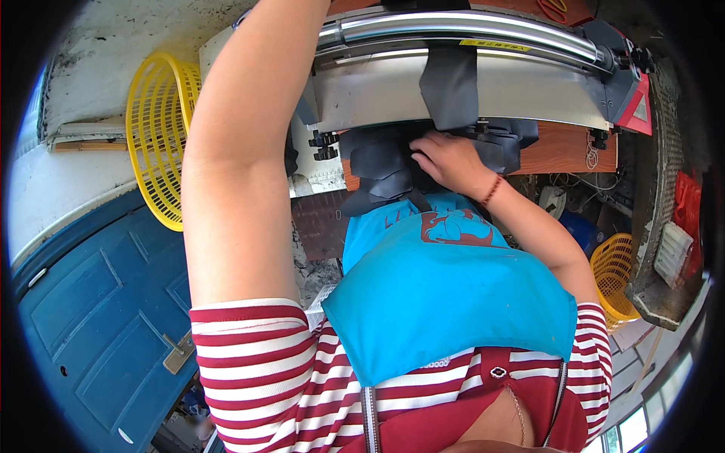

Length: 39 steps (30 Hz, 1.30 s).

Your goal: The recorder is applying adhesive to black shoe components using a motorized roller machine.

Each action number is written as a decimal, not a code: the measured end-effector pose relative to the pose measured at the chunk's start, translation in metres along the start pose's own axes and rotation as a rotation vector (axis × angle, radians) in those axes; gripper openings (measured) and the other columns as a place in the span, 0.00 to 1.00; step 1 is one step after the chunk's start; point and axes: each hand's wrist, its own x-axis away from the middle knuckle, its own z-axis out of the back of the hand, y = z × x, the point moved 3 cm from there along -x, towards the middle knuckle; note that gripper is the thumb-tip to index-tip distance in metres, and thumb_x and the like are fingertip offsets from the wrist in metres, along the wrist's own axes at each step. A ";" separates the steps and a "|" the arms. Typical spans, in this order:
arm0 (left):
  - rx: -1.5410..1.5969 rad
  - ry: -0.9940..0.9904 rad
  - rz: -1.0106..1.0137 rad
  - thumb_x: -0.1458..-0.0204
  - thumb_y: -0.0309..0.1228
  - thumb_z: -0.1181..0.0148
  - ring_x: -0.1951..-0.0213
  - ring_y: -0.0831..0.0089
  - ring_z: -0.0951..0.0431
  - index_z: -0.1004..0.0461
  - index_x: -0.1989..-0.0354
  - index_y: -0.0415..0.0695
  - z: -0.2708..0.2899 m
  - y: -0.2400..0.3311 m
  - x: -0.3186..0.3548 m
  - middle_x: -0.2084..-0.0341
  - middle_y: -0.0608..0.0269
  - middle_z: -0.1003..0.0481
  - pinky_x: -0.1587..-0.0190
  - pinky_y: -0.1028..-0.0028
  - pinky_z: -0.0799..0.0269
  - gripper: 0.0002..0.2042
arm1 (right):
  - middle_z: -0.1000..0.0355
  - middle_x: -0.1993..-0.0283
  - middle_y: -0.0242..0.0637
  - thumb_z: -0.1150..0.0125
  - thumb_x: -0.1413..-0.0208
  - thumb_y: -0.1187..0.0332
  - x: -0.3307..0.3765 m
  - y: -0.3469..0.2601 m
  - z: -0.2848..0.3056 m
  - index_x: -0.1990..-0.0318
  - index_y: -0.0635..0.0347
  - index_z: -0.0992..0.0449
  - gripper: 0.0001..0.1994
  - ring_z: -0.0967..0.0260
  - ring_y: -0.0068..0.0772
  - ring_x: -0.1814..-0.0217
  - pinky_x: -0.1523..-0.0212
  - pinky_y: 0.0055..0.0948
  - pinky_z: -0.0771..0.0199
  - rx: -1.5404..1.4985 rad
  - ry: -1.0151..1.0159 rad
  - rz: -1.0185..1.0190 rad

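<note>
My left arm reaches up past the top edge of the view, so the left hand is out of sight. My right hand is at a pile of flat black sheet pieces below the front of a roller machine. Its thumb and fingers are bent around the edge of a black piece, with the fingertips partly lost against the dark material. Another black piece hangs over the machine's pale metal front plate, just above this hand. More black pieces lie to the right of it.
The machine's shiny metal roller runs across the top. A yellow plastic basket stands at the left, another yellow basket low at the right. A blue panelled door lies at lower left. Cables hang behind the right forearm.
</note>
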 end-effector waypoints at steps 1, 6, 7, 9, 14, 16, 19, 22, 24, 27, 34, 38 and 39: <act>-0.001 0.024 -0.036 0.46 0.31 0.37 0.75 0.67 0.30 0.27 0.68 0.42 0.008 0.010 0.003 0.75 0.62 0.30 0.75 0.64 0.27 0.07 | 0.25 0.59 0.37 0.31 0.45 0.65 -0.005 0.005 -0.022 0.59 0.58 0.22 0.10 0.24 0.41 0.57 0.57 0.40 0.24 0.122 0.022 -0.041; 0.051 0.046 -0.114 0.49 0.27 0.42 0.76 0.68 0.31 0.30 0.69 0.44 0.050 0.036 0.013 0.76 0.65 0.33 0.75 0.63 0.31 0.04 | 0.28 0.47 0.38 0.31 0.46 0.63 -0.017 0.028 -0.080 0.60 0.56 0.20 0.10 0.29 0.44 0.42 0.41 0.46 0.32 0.287 -0.056 -0.066; 0.087 0.069 -0.158 0.49 0.27 0.42 0.76 0.68 0.32 0.30 0.69 0.44 0.057 0.040 0.017 0.76 0.64 0.33 0.76 0.64 0.31 0.04 | 0.28 0.50 0.36 0.31 0.46 0.63 -0.019 0.031 -0.080 0.61 0.56 0.20 0.10 0.29 0.43 0.43 0.42 0.45 0.32 0.230 -0.098 -0.088; 0.127 0.124 -0.215 0.49 0.25 0.43 0.77 0.67 0.31 0.28 0.63 0.42 0.073 0.045 0.019 0.75 0.61 0.31 0.76 0.63 0.31 0.06 | 0.27 0.53 0.35 0.31 0.47 0.63 -0.020 0.032 -0.077 0.62 0.55 0.20 0.09 0.28 0.43 0.45 0.42 0.44 0.31 0.176 -0.139 -0.106; 0.029 0.277 -0.354 0.47 0.19 0.50 0.76 0.61 0.25 0.25 0.48 0.45 0.077 0.048 0.039 0.70 0.53 0.26 0.76 0.58 0.28 0.17 | 0.23 0.62 0.37 0.31 0.45 0.66 -0.013 0.006 -0.022 0.63 0.56 0.21 0.07 0.24 0.45 0.59 0.54 0.39 0.24 -0.237 0.039 -0.099; -0.067 0.340 -0.487 0.46 0.17 0.52 0.76 0.59 0.24 0.25 0.45 0.46 0.067 0.050 0.053 0.68 0.50 0.25 0.74 0.58 0.26 0.21 | 0.21 0.65 0.35 0.33 0.40 0.70 -0.008 -0.011 0.019 0.58 0.59 0.22 0.06 0.23 0.35 0.65 0.62 0.29 0.24 -0.326 0.083 -0.116; -0.416 0.227 -0.714 0.44 0.19 0.51 0.65 0.51 0.20 0.19 0.55 0.43 0.038 0.037 0.053 0.62 0.46 0.23 0.59 0.59 0.23 0.14 | 0.22 0.65 0.27 0.39 0.35 0.73 0.005 -0.007 0.066 0.50 0.64 0.25 0.09 0.28 0.14 0.62 0.61 0.18 0.29 -0.967 0.271 -0.561; -0.698 0.010 -0.753 0.46 0.22 0.46 0.53 0.46 0.23 0.15 0.67 0.43 -0.010 -0.009 0.039 0.60 0.44 0.22 0.49 0.56 0.27 0.11 | 0.23 0.62 0.27 0.41 0.34 0.74 0.006 0.006 0.089 0.48 0.65 0.25 0.09 0.30 0.11 0.60 0.59 0.15 0.30 -1.023 0.324 -0.629; -0.749 -0.276 -0.527 0.48 0.26 0.41 0.63 0.50 0.18 0.15 0.66 0.42 -0.045 -0.041 0.032 0.68 0.45 0.18 0.58 0.59 0.23 0.08 | 0.22 0.60 0.29 0.42 0.34 0.75 0.002 0.020 0.098 0.48 0.66 0.25 0.10 0.29 0.12 0.58 0.56 0.16 0.29 -0.880 0.328 -0.678; -0.663 -0.412 -0.277 0.44 0.45 0.42 0.67 0.61 0.20 0.16 0.67 0.40 -0.050 -0.087 0.014 0.67 0.50 0.18 0.57 0.64 0.26 0.19 | 0.21 0.57 0.30 0.43 0.34 0.75 -0.025 0.026 0.106 0.49 0.67 0.23 0.10 0.27 0.15 0.56 0.53 0.19 0.27 -0.857 0.342 -0.672; -0.443 -0.437 -0.046 0.48 0.30 0.35 0.70 0.61 0.19 0.15 0.66 0.39 -0.054 -0.087 0.004 0.73 0.52 0.18 0.63 0.62 0.24 0.07 | 0.20 0.58 0.42 0.37 0.41 0.78 -0.025 0.031 0.126 0.52 0.63 0.20 0.11 0.21 0.29 0.62 0.61 0.26 0.22 -0.352 0.303 -0.667; -0.237 -0.172 0.049 0.48 0.33 0.32 0.73 0.69 0.26 0.22 0.75 0.38 -0.031 -0.055 0.002 0.79 0.58 0.24 0.74 0.66 0.30 0.11 | 0.25 0.68 0.37 0.32 0.50 0.81 -0.010 -0.006 0.113 0.57 0.59 0.21 0.13 0.24 0.38 0.71 0.73 0.32 0.25 0.029 0.413 0.068; -0.166 -0.145 -0.007 0.48 0.33 0.33 0.74 0.71 0.27 0.24 0.75 0.39 -0.024 -0.048 0.000 0.78 0.58 0.25 0.77 0.66 0.33 0.11 | 0.25 0.68 0.36 0.32 0.50 0.80 -0.004 -0.011 0.092 0.57 0.58 0.21 0.12 0.25 0.39 0.72 0.73 0.34 0.25 -0.004 0.322 0.082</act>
